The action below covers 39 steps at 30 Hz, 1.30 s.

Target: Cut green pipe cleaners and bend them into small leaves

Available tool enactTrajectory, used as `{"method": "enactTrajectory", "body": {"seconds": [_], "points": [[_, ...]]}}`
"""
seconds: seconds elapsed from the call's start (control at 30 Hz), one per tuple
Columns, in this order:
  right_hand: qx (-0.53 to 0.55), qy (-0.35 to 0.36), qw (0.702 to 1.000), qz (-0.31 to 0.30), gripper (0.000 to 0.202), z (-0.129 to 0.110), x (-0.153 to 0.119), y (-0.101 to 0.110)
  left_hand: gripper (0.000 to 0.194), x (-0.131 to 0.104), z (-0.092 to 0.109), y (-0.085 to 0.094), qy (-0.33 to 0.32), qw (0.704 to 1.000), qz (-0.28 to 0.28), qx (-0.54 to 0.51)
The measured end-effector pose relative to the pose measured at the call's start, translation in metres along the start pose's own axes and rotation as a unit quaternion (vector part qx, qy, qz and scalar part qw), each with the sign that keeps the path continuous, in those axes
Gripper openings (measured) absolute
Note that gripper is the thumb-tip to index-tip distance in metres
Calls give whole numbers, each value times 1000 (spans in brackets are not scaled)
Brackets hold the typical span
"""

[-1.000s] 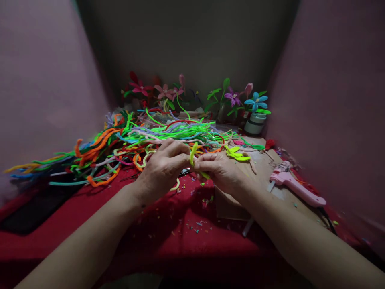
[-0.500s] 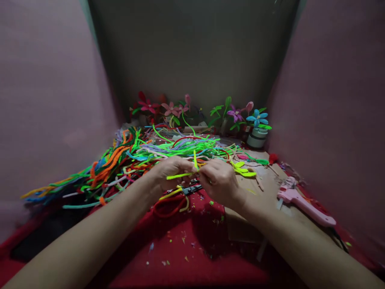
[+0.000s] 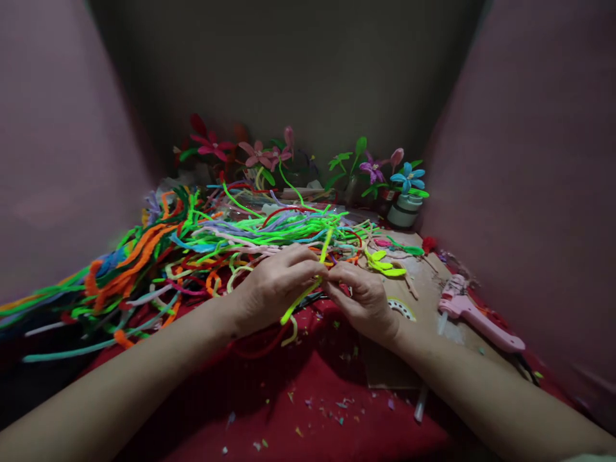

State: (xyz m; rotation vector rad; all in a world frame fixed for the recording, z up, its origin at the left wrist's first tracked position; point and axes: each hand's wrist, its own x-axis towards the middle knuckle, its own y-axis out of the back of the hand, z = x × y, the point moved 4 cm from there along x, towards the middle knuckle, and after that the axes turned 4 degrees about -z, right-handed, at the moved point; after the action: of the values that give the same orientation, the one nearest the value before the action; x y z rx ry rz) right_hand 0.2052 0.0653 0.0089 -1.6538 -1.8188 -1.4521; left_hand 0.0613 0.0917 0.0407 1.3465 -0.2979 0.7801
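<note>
A bright yellow pipe cleaner [image 3: 298,304] is pinched between my two hands, its one end pointing up and the other hanging down toward me. My left hand [image 3: 282,282] grips it from the left, fingers closed. My right hand [image 3: 364,300] meets it fingertip to fingertip, thumb and fingers pressed together at the bend. The exact spot where they hold it is covered by the fingers. Just beyond my right hand lie yellow looped petals [image 3: 385,264] on brown cardboard [image 3: 392,372]. Below the hands, dark scissors are mostly hidden.
A large tangle of coloured pipe cleaners [image 3: 283,230] spreads behind and left. On the right rests a pink glue gun [image 3: 486,323], with a clear glue stick [image 3: 420,405] nearer me. Pipe-cleaner flowers, one a blue flower [image 3: 408,177], stand along the back. Scraps litter the red cloth [image 3: 289,436].
Both hands stay together on the yellow pipe cleaner, which has turned so its lower end points more downward. My right hand's fingers have straightened somewhat. The view has shifted slightly.
</note>
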Motion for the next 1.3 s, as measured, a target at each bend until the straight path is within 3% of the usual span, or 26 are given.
{"method": "enactTrajectory", "body": {"seconds": [0.1, 0.2, 0.27, 0.33, 0.4, 0.5, 0.57, 0.73, 0.83, 0.9, 0.97, 1.03, 1.13, 1.3], "points": [[-3, 18, 1000, -12, 11, -1, -1, -1, 12, -3, 2, 4, -84, 987, -31, 130], [-1, 20, 1000, -17, 12, -5, -1, 0, 10, -2, 5, 7, -100, 981, -57, 159], [-2, 18, 1000, -19, 11, -9, -1, 1, 13, 1, 8, 7, -79, 983, -84, 141], [-11, 12, 1000, -23, 10, -13, 0, 2, 19, 5, 7, 5, -1, 990, -117, 84], [-28, 4, 999, -26, 11, -15, 0, 3, 23, 7, 2, 0, 139, 978, -152, -42], [-49, 5, 999, -20, 12, -15, 0, 5, 23, 3, -3, -12, 326, 889, -164, -276], [-59, 15, 998, -5, 13, -14, -1, 5, 23, 3, -1, -16, 371, 852, -130, -346], [-45, -29, 999, 7, 14, -7, 1, 4, 19, 9, 8, -13, 370, 889, -18, -271], [30, -99, 995, -14, 17, -4, 5, 4, 17, 10, 11, -10, 377, 895, 1, -239], [56, -117, 991, 8, 16, -5, 8, 9, 16, 10, 10, -10, 388, 885, -11, -258], [23, -81, 994, 63, 11, -9, 11, 20, 15, 10, 9, -11, 391, 873, -34, -289], [-63, 2, 995, 77, 14, -16, 14, 26, 14, 11, 8, -12, 382, 870, -56, -307], [-193, 90, 977, 8, 16, -20, 18, 24, 14, 11, 5, -15, 370, 867, -64, -329], [-229, 79, 969, -49, 23, -13, 19, 18, 14, 3, -3, -19, 395, 823, -32, -407]]}}
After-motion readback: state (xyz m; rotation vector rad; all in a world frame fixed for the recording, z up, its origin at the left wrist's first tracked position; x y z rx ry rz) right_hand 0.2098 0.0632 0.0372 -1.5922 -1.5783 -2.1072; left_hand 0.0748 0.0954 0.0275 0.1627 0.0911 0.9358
